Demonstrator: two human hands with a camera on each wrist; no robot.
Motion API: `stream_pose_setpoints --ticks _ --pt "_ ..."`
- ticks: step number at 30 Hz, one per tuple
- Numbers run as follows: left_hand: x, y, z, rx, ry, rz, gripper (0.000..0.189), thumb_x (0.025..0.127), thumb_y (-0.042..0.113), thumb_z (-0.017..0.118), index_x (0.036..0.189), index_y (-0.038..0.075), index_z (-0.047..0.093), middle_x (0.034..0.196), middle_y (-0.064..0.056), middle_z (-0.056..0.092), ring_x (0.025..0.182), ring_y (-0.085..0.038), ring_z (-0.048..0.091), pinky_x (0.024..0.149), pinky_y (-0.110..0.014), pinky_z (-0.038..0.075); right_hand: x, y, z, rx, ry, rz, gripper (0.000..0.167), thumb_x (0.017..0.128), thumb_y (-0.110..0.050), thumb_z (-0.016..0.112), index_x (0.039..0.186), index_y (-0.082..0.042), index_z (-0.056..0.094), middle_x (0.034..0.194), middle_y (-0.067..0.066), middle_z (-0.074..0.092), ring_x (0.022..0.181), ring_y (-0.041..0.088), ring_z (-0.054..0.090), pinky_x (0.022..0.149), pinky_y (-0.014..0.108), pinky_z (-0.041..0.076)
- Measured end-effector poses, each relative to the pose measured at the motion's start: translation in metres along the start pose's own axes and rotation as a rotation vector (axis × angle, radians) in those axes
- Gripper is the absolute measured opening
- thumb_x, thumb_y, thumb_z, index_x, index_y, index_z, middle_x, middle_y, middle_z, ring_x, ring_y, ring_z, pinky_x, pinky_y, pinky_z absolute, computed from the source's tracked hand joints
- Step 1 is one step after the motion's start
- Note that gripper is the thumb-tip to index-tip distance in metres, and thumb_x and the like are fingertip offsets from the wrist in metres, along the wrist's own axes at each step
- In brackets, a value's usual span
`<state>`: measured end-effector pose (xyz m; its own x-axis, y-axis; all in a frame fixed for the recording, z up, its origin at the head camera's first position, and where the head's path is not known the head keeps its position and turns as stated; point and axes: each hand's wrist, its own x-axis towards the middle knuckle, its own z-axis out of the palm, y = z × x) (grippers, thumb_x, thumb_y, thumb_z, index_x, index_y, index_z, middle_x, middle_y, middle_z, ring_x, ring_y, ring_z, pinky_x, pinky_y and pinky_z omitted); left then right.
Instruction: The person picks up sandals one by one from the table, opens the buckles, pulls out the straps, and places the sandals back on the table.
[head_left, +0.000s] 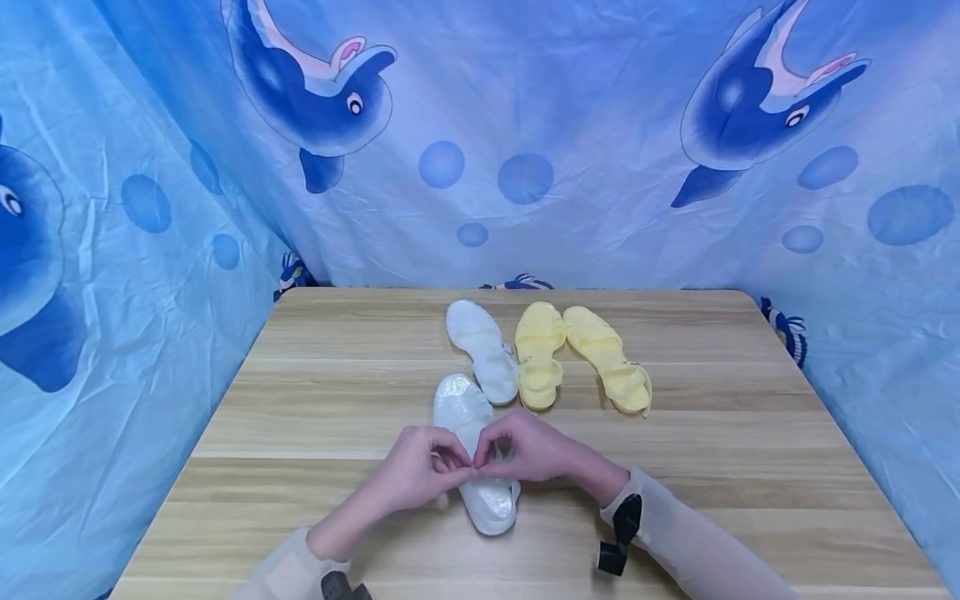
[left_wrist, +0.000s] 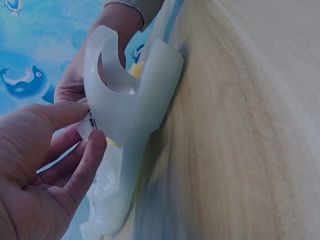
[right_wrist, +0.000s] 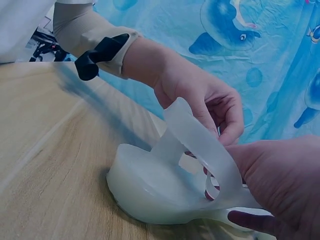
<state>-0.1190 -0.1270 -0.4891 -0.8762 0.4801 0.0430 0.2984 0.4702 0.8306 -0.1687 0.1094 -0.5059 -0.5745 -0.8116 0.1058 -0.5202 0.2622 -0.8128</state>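
A translucent white sandal lies sole down on the table, its toe pointing away from me. Over its middle, my left hand and right hand meet fingertip to fingertip at the ankle strap. In the left wrist view, the left thumb and a finger pinch the strap's small metal buckle. My right thumb and index finger pinch the strap beside it; the exact contact is partly hidden. Behind the strap's loop, the heel part rests on the wood.
A second white sandal lies just beyond, touching or nearly touching the first. To its right are two yellow sandals side by side. The wooden table is bordered by blue dolphin-printed curtains.
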Motion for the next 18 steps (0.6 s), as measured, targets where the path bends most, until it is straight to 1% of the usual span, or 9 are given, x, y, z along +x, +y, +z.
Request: stream_pose_setpoints --ticks 2,5,11,18 --pt "0.0003 -0.0006 0.0006 0.0 0.0 0.006 0.009 0.085 0.012 0.088 0.085 0.014 0.079 0.078 0.005 0.074 0.07 0.001 0.066 0.064 -0.021 0.062 -0.0007 0.0 -0.0004 0.014 -0.002 0.004 0.005 0.092 -0.022 0.085 0.093 -0.022 0.08 0.089 -0.018 0.075 0.085 -0.003 0.068 0.08 0.021 0.06" --pt "0.0006 -0.0014 0.0011 -0.002 0.002 0.006 0.01 0.085 0.013 0.089 0.084 0.015 0.079 0.078 0.005 0.074 0.07 0.0 0.066 0.064 -0.022 0.062 -0.0015 0.0011 -0.0011 0.004 -0.003 -0.01 0.005 0.093 -0.022 0.084 0.092 -0.023 0.079 0.089 -0.018 0.075 0.084 -0.003 0.066 0.078 0.021 0.059" --pt "0.0012 -0.002 0.0016 -0.013 0.016 -0.011 0.01 0.085 0.013 0.089 0.085 0.016 0.079 0.079 0.006 0.074 0.07 -0.001 0.067 0.065 -0.022 0.063 -0.0007 0.0003 -0.0011 -0.004 0.002 -0.037 0.007 0.093 -0.02 0.084 0.093 -0.024 0.077 0.089 -0.017 0.074 0.084 -0.002 0.066 0.077 0.021 0.059" --pt "0.0008 -0.0025 0.0013 -0.021 0.008 -0.006 0.011 0.084 0.011 0.088 0.084 0.015 0.079 0.078 0.005 0.074 0.069 0.0 0.067 0.064 -0.022 0.063 0.0001 -0.002 0.0011 0.029 0.009 -0.005 0.004 0.092 -0.018 0.084 0.092 -0.019 0.08 0.088 -0.015 0.077 0.083 -0.004 0.068 0.079 0.021 0.061"
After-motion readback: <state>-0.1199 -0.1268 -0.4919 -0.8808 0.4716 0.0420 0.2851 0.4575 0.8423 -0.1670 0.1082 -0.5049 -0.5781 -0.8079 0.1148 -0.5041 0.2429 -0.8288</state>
